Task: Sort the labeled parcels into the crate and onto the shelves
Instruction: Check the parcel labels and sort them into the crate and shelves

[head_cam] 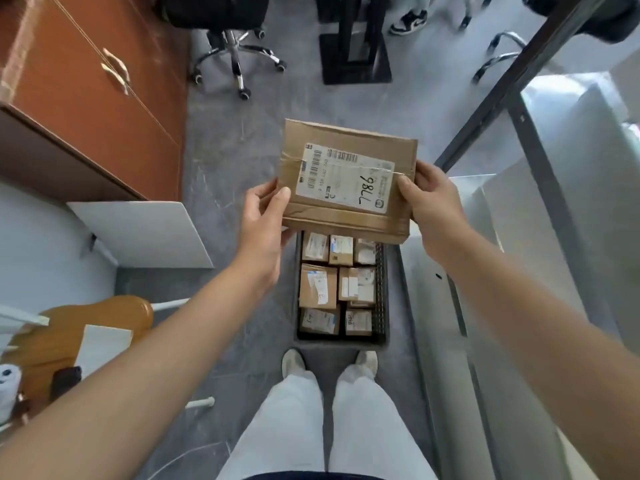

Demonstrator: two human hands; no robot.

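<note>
Head view: flat brown cardboard parcel (346, 147), taped, with a white barcode label (343, 183) marked 7786 by hand, held in the air above the dark crate (381, 292). Left grip (263, 216) pinches its left edge, right grip (433, 206) its right edge. Crate sits on grey floor (235, 140), packed with small labelled boxes (318, 285). Orange-brown cabinet (86, 98) left, office chair (235, 53) beyond.

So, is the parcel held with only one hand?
No, the left hand and the right hand each grip one side of the parcel.
</note>
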